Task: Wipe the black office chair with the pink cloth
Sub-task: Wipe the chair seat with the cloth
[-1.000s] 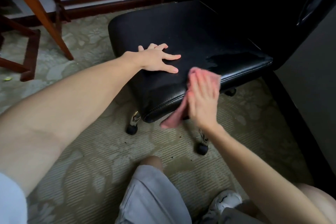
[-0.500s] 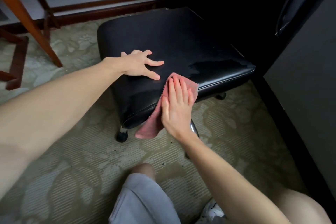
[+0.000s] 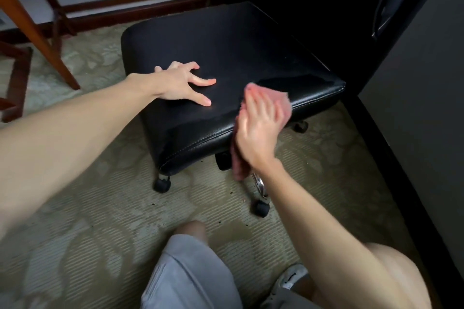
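**Right hand** (image 3: 258, 130): fingers straight and close together, palm laid flat on the pink cloth (image 3: 283, 106). It presses the cloth against the seat (image 3: 233, 42) of the black office chair, where the top rolls over into the near edge, right of that edge's middle. Nothing is curled into a grip. The cloth is pinned between palm and leather, probably so that the pressure spreads over a wide patch. Motion blur softens the fingertips.

**Pink cloth:** it lies under the right hand. One fold shows past the fingers on the seat top, and a tail hangs below the wrist, across the stitched seam and down in front of the chair's base.

**Left hand** (image 3: 182, 85): fingers spread and extended, resting on the seat top beside its left edge and gripping nothing. Bare leather separates it from the cloth. It likely braces the chair, which stands on casters (image 3: 162, 184) and could roll under the wiping push.

**Seat surface:** a glossy streak beyond the cloth, toward the near right corner, may be a damp patch; this is inferred.

**Surroundings:** patterned carpet (image 3: 100, 208), a wooden leg (image 3: 37, 32) at far left, and the person's knee (image 3: 192, 231) and shoe (image 3: 291, 278) below.
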`<state>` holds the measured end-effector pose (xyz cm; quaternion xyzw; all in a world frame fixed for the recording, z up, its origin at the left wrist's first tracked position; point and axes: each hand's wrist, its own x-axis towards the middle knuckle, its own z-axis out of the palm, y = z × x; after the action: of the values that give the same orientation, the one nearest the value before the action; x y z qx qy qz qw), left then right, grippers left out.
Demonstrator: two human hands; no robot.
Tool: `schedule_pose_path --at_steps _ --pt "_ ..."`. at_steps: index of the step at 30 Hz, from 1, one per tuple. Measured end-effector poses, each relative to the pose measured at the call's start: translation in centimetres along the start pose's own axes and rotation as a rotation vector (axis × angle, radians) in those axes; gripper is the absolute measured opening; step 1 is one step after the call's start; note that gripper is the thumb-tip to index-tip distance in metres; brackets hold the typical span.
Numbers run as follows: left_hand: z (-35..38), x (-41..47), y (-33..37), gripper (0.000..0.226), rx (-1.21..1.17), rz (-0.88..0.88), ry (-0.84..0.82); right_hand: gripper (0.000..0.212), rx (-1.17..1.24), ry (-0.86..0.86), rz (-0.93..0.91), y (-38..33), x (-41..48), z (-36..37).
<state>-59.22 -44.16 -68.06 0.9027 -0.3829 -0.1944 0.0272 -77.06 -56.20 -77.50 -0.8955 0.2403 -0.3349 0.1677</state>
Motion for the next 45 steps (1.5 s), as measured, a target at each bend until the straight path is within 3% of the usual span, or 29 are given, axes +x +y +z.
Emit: schedule_pose_path --at_steps 3,7,13,18,20,26,29,32,38,42,45 --pt "-0.1 0.5 -0.6 0.063 0.036 0.003 -0.008 0.047 0.024 -0.008 -0.075 -2.9 -2.0 0.6" --pt "-0.3 1.1 -1.3 0.060 0.021 0.002 -0.035 0.048 -0.031 -0.028 -0.127 0.1 -0.4 -0.1" --pt "0.0 1.2 -1.3 0.059 -0.001 -0.003 -0.027 0.055 -0.132 -0.028 0.266 11.2 6.3 -3.1" --pt "0.5 1.0 -0.8 0.062 -0.039 -0.008 -0.004 0.059 -0.110 -0.004 0.486 10.9 8.5 -2.9" --pt "0.6 0.8 -0.6 0.063 -0.057 -0.008 0.002 0.058 -0.147 -0.042 0.422 9.0 7.6 -2.5" --pt "-0.1 0.5 0.0 0.061 -0.045 -0.016 -0.016 0.056 -0.224 -0.238 -0.028 -0.4 3.9 -0.8" --pt "-0.4 0.4 0.0 0.062 -0.036 -0.022 -0.022 0.055 -0.216 -0.405 -0.120 -1.3 4.4 -0.7" --pt "-0.3 0.4 -0.3 0.058 -0.061 -0.010 -0.016 0.055 -0.220 -0.467 -0.138 0.8 6.6 -0.9" --pt "0.1 0.4 -0.4 0.058 -0.072 0.003 0.006 0.057 -0.284 -0.329 0.328 11.0 10.3 -4.5" --pt "0.4 0.4 0.2 0.059 -0.071 0.004 0.016 0.054 -0.218 -0.109 0.429 9.7 9.0 -3.0" --pt "0.2 0.6 0.3 0.056 -0.088 0.003 0.001 0.053 -0.147 -0.054 0.385 5.8 6.7 -2.0"
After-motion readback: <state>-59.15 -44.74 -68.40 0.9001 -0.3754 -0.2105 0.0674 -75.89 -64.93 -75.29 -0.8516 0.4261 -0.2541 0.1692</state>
